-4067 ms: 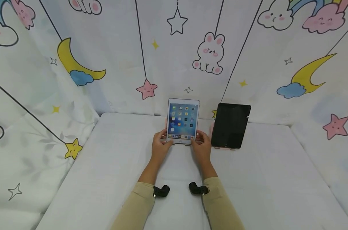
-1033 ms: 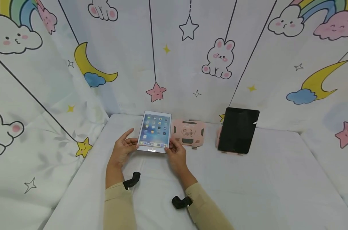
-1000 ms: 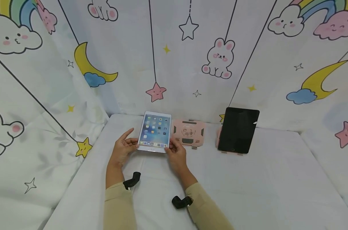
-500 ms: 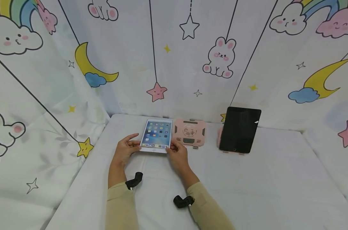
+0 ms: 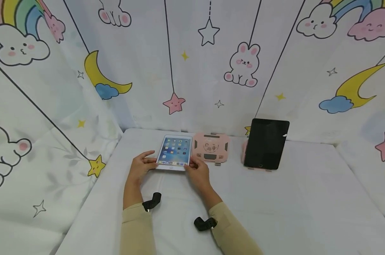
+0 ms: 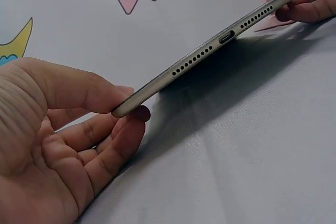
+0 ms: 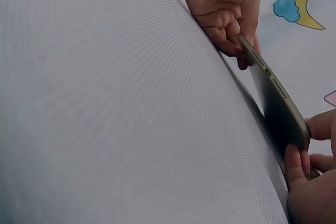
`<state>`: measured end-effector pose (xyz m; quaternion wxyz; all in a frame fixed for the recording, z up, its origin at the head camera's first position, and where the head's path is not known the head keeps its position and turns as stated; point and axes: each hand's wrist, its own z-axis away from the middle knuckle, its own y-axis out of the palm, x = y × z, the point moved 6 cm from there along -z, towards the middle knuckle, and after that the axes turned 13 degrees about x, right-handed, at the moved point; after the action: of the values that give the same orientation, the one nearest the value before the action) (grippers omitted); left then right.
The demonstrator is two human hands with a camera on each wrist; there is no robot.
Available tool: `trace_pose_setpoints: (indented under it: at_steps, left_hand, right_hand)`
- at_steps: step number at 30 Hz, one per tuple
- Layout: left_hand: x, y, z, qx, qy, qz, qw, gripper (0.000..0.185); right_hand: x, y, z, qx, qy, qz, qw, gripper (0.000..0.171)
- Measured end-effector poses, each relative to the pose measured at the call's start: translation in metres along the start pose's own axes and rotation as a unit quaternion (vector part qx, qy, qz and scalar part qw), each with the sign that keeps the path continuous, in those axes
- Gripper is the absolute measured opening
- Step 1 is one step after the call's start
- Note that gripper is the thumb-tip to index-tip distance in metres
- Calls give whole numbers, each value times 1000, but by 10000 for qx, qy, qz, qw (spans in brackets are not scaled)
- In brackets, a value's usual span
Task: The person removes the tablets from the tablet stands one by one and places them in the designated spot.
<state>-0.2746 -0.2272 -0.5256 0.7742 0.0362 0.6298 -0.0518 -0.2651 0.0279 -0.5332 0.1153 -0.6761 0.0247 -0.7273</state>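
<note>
A white-framed tablet (image 5: 174,150) with its screen lit lies between both hands at the left of the table. At its near left corner my left hand (image 5: 141,168) pinches the edge, thumb on top and fingers beneath. My right hand (image 5: 199,173) pinches the near right corner the same way. In the left wrist view the near edge of the tablet (image 6: 210,48), with speaker holes and a port, is raised off the cloth, a shadow below it. Just right of the tablet a pink case (image 5: 210,147) with dark grey patches lies on the table.
Further right a black tablet (image 5: 266,143) with a dark screen leans back, pink showing behind it. White cloth covers the table (image 5: 275,205). A printed curtain (image 5: 141,63) with moons, stars and a rabbit rises behind the table and along its sides.
The white tablet has moved left from in front of the pink case, uncovering it. Over the last second its far edge has tipped down toward the table. Both hands keep their hold.
</note>
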Motion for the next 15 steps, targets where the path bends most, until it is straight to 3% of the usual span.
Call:
trace_pose_setpoints:
  at_steps: [7,15]
  left_hand:
    - [-2,6,-3,-219,-296,-383,9986,71]
    - [-4,5,1,-92,-648,-1487,9867,67]
  right_hand:
    - [-1,-6,6,-245,-58,58,9997,36]
    - [3,-4,11,-197,-495,571,9969,26]
